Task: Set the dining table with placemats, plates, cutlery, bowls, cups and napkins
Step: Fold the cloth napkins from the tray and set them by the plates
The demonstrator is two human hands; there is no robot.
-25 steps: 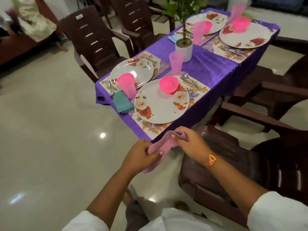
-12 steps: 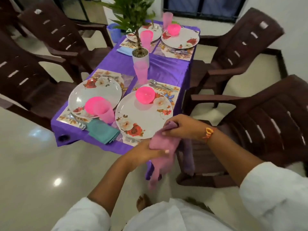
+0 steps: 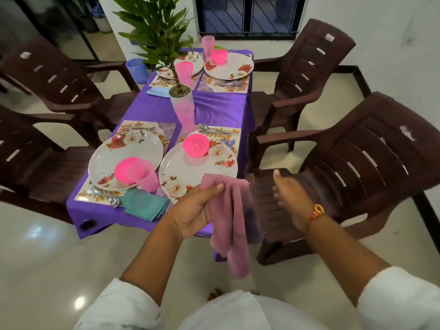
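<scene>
My left hand (image 3: 196,210) grips a mauve napkin (image 3: 234,222) that hangs down unfolded over the near edge of the purple table (image 3: 214,108). My right hand (image 3: 289,198) is beside it to the right, empty, fingers apart, above a chair seat. Just beyond the napkin lies a floral plate (image 3: 190,172) with a pink bowl (image 3: 195,145) on it, on a placemat with cutlery (image 3: 214,131). To its left sit a second plate (image 3: 126,153) with a pink cup (image 3: 142,175) and a folded teal napkin (image 3: 144,203).
A potted plant (image 3: 181,94) stands mid-table with a pink cup (image 3: 184,115) in front. Two more set places with plates, cups, a bowl and a blue napkin (image 3: 158,91) lie at the far end. Brown plastic chairs (image 3: 345,167) ring the table on both sides.
My right hand has let go of the mauve napkin and moved right. The napkin now hangs from my left hand alone. The view has shifted closer over the table's near end.
</scene>
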